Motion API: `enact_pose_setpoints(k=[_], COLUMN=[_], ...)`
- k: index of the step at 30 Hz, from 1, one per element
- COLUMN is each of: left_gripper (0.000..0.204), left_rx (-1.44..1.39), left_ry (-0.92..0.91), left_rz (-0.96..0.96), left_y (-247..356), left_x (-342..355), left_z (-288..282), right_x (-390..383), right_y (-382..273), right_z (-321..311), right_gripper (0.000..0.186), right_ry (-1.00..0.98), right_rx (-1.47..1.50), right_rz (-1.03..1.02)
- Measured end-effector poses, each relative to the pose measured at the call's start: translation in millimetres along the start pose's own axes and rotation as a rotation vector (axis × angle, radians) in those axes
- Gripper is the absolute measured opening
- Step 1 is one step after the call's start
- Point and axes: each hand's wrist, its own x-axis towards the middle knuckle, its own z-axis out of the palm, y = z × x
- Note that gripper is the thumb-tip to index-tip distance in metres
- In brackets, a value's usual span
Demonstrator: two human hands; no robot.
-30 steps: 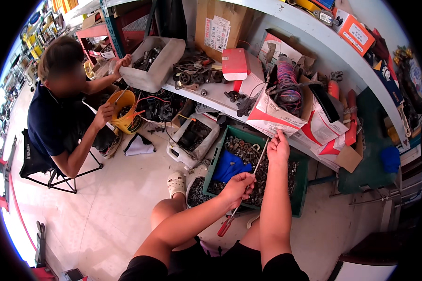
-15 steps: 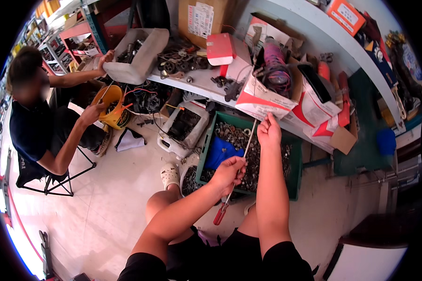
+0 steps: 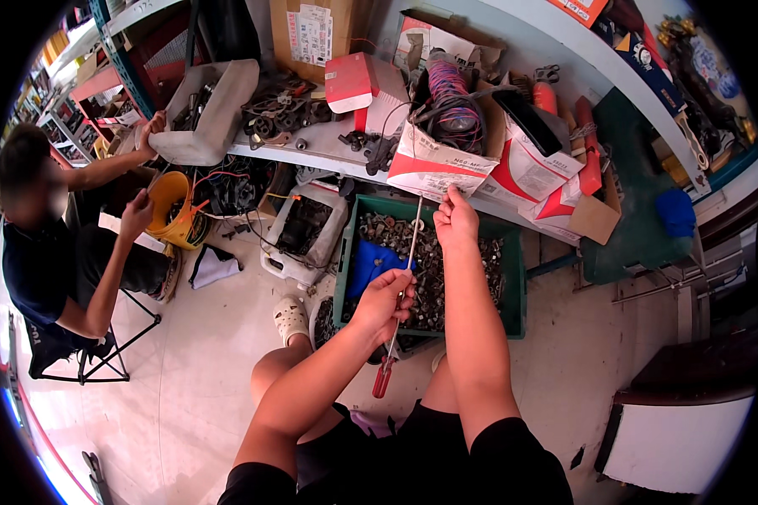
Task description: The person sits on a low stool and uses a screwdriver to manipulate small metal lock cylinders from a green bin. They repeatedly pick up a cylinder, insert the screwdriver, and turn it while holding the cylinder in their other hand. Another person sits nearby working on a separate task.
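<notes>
In my left hand [image 3: 385,299] is a long, thin metal rod [image 3: 417,236], held at an angle over a green plastic crate [image 3: 514,307] full of small metal fasteners. A red screwdriver-type handle [image 3: 381,379] shows below that hand, at the rod's lower end. The rod's upper end reaches the lower front of a white-and-red cardboard box [image 3: 425,168] on the shelf. My right hand [image 3: 456,220] is raised just right of that end, fingers curled and fingertips at the box's lower edge; what they hold is unclear. A blue cloth [image 3: 370,261] lies among the fasteners.
A co-worker [image 3: 38,261] sits at left on a folding chair, hands at a yellow bucket [image 3: 164,223] and grey container [image 3: 189,143]. A cut jug [image 3: 307,231] stands left of the crate. A shelf [image 3: 286,156] holds boxes and metal parts; a white-fronted cabinet [image 3: 669,442] stands lower right.
The view has shifted, so the shelf and crate sit further left and higher. My hands keep much the same pose on and beside the rod. The co-worker's hands have moved slightly.
</notes>
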Motion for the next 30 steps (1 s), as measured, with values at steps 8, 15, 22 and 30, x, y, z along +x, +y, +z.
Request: enact_pose_setpoints(k=[8,15,22,30], left_gripper=[0.015,0.014,0.012,0.013], left_rx=[-0.018,-0.039,-0.064,-0.061], left_ry=[-0.017,0.000,0.004,-0.018], left_rz=[0.020,0.021,0.042,0.044], left_y=[2.7,6.2,12.0,12.1], left_x=[-0.4,-5.0,-11.7,-8.6], left_z=[-5.2,-9.2,-14.0,-12.1], right_x=[-5.8,-3.9,-9.0,1.1], right_y=[-3.5,3.6,1.7,3.8], right_z=[4.5,4.5,8.8,1.0], right_gripper=[0.028,0.016,0.018,0.021], right_ry=[-0.054,-0.032,-0.044,-0.070], right_rx=[0.044,0.094,0.173,0.159], right_rz=[0.144,0.063,0.141,0.116])
